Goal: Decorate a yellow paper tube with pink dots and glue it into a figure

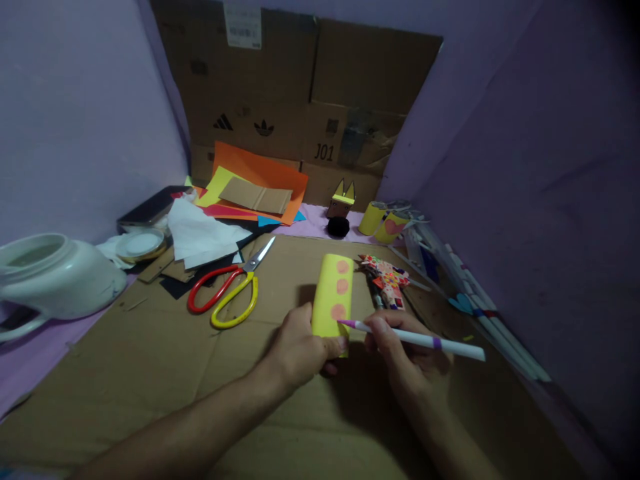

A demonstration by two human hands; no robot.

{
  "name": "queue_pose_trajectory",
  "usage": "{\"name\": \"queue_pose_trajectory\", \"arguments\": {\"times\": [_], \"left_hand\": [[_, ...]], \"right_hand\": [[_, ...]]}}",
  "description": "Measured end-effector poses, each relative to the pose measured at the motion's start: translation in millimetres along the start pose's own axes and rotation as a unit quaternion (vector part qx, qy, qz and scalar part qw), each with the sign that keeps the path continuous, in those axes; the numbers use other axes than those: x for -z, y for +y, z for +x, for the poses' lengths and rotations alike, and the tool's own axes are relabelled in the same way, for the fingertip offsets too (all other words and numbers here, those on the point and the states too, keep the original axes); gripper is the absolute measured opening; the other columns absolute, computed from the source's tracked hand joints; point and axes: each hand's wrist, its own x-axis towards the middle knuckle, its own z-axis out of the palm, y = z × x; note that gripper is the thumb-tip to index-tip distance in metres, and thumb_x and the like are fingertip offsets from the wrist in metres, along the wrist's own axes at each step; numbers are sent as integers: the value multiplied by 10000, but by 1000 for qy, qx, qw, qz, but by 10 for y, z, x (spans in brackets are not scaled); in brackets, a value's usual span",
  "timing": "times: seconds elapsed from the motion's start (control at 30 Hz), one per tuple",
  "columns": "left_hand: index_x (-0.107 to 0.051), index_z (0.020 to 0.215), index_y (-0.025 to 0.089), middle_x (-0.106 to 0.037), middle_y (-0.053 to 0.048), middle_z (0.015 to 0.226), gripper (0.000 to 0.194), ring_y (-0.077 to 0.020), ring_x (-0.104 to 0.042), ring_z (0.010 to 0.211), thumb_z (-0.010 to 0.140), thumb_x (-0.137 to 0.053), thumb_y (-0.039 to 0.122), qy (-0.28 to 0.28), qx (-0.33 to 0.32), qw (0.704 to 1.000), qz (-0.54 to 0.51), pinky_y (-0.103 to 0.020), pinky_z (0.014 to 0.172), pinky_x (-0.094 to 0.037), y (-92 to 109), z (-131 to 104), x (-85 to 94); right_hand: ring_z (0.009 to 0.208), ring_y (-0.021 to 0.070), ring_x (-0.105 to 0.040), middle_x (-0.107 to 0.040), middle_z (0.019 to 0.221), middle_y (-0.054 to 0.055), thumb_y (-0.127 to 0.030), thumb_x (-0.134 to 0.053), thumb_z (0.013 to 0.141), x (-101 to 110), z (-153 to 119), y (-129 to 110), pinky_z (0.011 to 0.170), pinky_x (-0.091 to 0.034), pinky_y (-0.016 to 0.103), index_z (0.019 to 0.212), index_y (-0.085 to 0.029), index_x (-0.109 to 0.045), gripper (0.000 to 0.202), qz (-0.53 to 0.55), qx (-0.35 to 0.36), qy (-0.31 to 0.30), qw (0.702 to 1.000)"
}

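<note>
My left hand point(305, 343) is closed around the lower end of a yellow paper-covered tube point(326, 293), held tilted above the cardboard. Three pinkish-orange dots run in a line along the tube's right side. In my right hand point(413, 363) is a white felt-tip marker point(420, 340) with a purple band and purple tip, gripped like a pen. Its tip meets the tube at the lower edge of the lowest dot, or sits very close to it. Left of the tube lie scissors point(245, 273) with one red and one yellow handle, blades apart.
A white ceramic pot point(65, 277) stands at the left. Orange paper point(260, 170), white paper point(205, 230) and cardboard scraps lie behind. Two yellow tubes point(373, 217) and a small eared box point(341, 203) stand at the back. Several markers point(505, 340) line the right wall, near a patterned bundle point(387, 277).
</note>
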Motion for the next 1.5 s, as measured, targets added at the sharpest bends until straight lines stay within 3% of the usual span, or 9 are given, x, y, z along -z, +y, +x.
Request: {"name": "queue_pose_trajectory", "arguments": {"times": [0.4, 0.57, 0.83, 1.3, 1.5], "left_hand": [[-585, 883, 119, -631, -41, 716, 344, -144, -570, 553, 572, -704, 202, 5, -8, 1000, 6, -228, 433, -476, -26, 9, 18], [-604, 888, 126, -646, -45, 720, 352, -158, -587, 566, 564, -714, 211, 9, -15, 1000, 8, -237, 451, -480, -52, 19, 29], [-596, 858, 122, -627, -28, 691, 344, -136, -562, 536, 548, -726, 194, 7, -19, 1000, -9, -222, 431, -468, -31, 16, 24], [-574, 870, 116, -611, -34, 707, 297, -145, -578, 568, 593, -682, 136, 7, 0, 1000, -7, -233, 430, -505, -20, 13, 11], [-574, 859, 115, -597, -20, 666, 299, -130, -568, 526, 582, -685, 124, 8, 3, 1000, -19, -227, 420, -496, -8, 12, 6]], "right_hand": [[433, 119, -519, -603, 492, -10, -320, -580, 829, -4, 43, 34, 395, -389, 198, 670, -187, -650, 219, 1, 45, -42, 998], [414, 114, -526, -611, 480, -10, -298, -589, 813, -15, 58, 18, 379, -397, 189, 654, -182, -652, 207, 3, 66, -29, 997], [421, 118, -516, -604, 486, -4, -320, -581, 828, -10, 51, 40, 385, -388, 199, 652, -181, -651, 236, -3, 55, -53, 997], [425, 109, -462, -550, 470, -25, -367, -575, 819, 16, 30, 20, 403, -327, 209, 635, -189, -634, 262, -6, 4, -1, 1000], [422, 118, -509, -579, 474, -15, -359, -565, 833, 66, 70, 54, 396, -368, 207, 649, -186, -638, 263, -34, 34, -18, 999]]}}
